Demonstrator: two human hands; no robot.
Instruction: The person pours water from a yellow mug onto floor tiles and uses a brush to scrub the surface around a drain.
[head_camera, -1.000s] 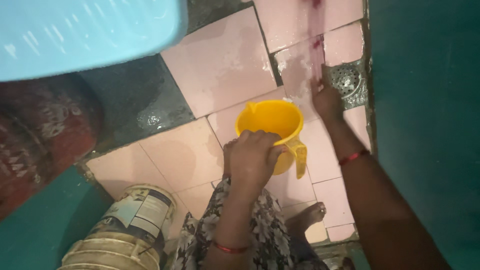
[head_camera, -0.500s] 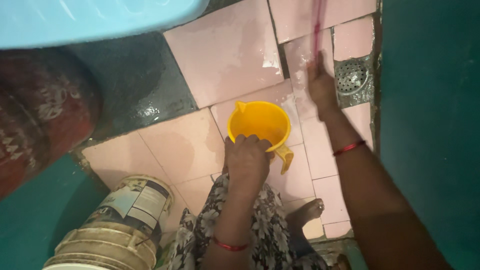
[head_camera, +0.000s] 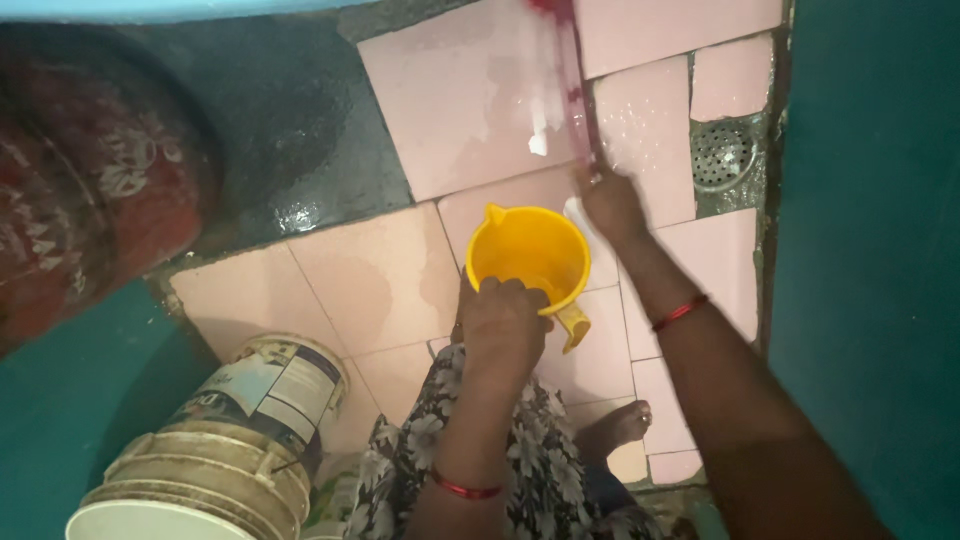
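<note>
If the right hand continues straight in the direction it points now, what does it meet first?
Probably only wet pink floor tiles. The right hand, gripping a red brush handle, points up-frame; the round drain lies off to the side.

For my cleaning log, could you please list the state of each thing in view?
Yellow jug: upright, gripped at the rim by the left hand.
Red brush: blurred, held by the right hand.
Pink tiled floor: wet in patches.
Floor drain: uncovered.
Paint bucket: tilted, grimy.

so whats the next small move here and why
Probably tip the yellow jug forward onto the pink tiles: the left hand grips its rim, and the right hand holds a red brush on wet tiles near the drain.
</note>
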